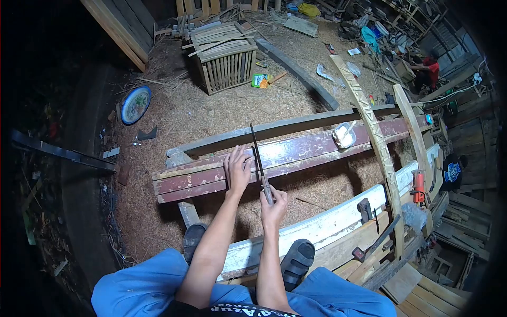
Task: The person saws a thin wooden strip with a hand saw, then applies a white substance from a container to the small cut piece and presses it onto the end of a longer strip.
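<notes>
My left hand (237, 168) lies on a maroon, paint-worn plank (306, 153), fingers stretched over its surface. A pale wood strip (185, 169) runs along the plank near those fingers. My right hand (273, 205) is closed around the handle of a long thin-bladed tool (255, 148). Its dark blade points away from me and crosses the plank just right of my left hand. The blade is seen nearly edge-on, so I cannot tell whether it has teeth. Farther right on the plank stands a clear tub (344, 136) with whitish contents and a stick or brush.
Curved, notched timbers (376, 138) cross the plank on the right. A white-painted beam (338, 207) lies before me, with a hammer (364, 210) and a red power tool (419, 186) nearby. Behind are a slatted crate (227, 66) and a person in red (430, 71).
</notes>
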### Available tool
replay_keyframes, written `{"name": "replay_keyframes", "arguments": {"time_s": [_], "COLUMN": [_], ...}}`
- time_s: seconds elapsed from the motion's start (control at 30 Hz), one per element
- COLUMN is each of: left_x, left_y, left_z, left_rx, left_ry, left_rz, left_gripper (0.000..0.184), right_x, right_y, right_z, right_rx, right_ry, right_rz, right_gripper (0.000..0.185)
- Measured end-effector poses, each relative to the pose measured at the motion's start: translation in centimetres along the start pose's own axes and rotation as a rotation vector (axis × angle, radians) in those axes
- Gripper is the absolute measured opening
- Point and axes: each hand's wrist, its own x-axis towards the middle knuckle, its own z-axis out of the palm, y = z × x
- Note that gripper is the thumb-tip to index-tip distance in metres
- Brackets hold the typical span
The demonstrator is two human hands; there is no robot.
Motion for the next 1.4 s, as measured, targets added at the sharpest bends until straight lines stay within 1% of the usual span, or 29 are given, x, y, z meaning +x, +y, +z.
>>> {"name": "replay_keyframes", "arguments": {"time_s": [0.13, 0.2, 0.27, 0.43, 0.53, 0.6, 0.73, 0.8, 0.83, 0.9, 0.97, 1.2, 1.27, 1.33, 1.4], "left_x": [-0.7, -0.9, -1.2, -1.3, -1.3, -1.3, -0.6, 0.1, 0.4, 0.7, 0.6, 1.3, 1.4, 1.6, 1.5], "left_y": [0.9, 1.1, 1.2, 1.4, 1.4, 1.3, 1.1, 0.8, 0.4, -0.2, -0.4, -1.4, -1.5, -1.3, -1.3], "left_z": [0.2, 0.3, 0.2, 0.1, 0.2, 0.2, -0.1, -0.2, -0.2, -0.2, -0.2, -0.4, -0.6, -0.7, -0.7], "left_rx": [-0.033, -0.021, -0.028, -0.029, -0.035, -0.037, 0.021, 0.062, 0.111, 0.176, 0.154, 0.082, 0.063, 0.018, 0.026], "left_ry": [0.009, 0.031, 0.037, 0.045, 0.051, 0.055, 0.005, -0.009, -0.046, -0.116, -0.113, -0.126, -0.136, -0.154, -0.14], "left_rz": [-0.061, -0.058, -0.076, -0.075, -0.068, -0.067, -0.029, -0.009, -0.007, -0.009, -0.014, 0.023, 0.022, -0.012, 0.003], "left_gripper": [0.015, 0.014, 0.013, 0.013, 0.013, 0.013, 0.012, 0.013, 0.014, 0.018, 0.018, 0.018, 0.017, 0.016, 0.015], "right_x": [-0.3, -0.2, 0.0, -0.3, -0.4, -0.5, -0.7, -0.8, -0.8, -0.8, -1.0, -0.9, -0.8, -0.7, -0.8], "right_y": [-0.1, 0.0, 0.3, 0.3, 0.5, 0.3, -0.2, -0.6, -0.9, -1.4, -2.0, -2.7, -2.8, -2.5, -2.4], "right_z": [-0.5, -0.8, -0.8, -0.9, -0.5, -0.4, -0.1, 0.5, 0.8, 1.5, 1.9, 1.9, 2.0, 2.4, 2.8], "right_rx": [0.036, 0.028, 0.033, 0.03, -0.015, 0.083, 0.083, -0.105, -0.111, -0.122, -0.133, -0.189, -0.178, -0.177, -0.166], "right_ry": [0.063, 0.06, 0.114, 0.095, 0.098, 0.05, 0.043, 0.079, 0.078, 0.057, 0.014, -0.014, -0.035, -0.019, -0.015], "right_rz": [-0.006, -0.002, -0.055, -0.046, -0.082, 0.004, -0.04, -0.115, -0.139, -0.106, -0.047, -0.072, -0.039, -0.113, -0.124], "right_gripper": [0.038, 0.038, 0.036, 0.038, 0.038, 0.038, 0.036, 0.036, 0.038, 0.039, 0.043, 0.044, 0.044, 0.048, 0.048]}}
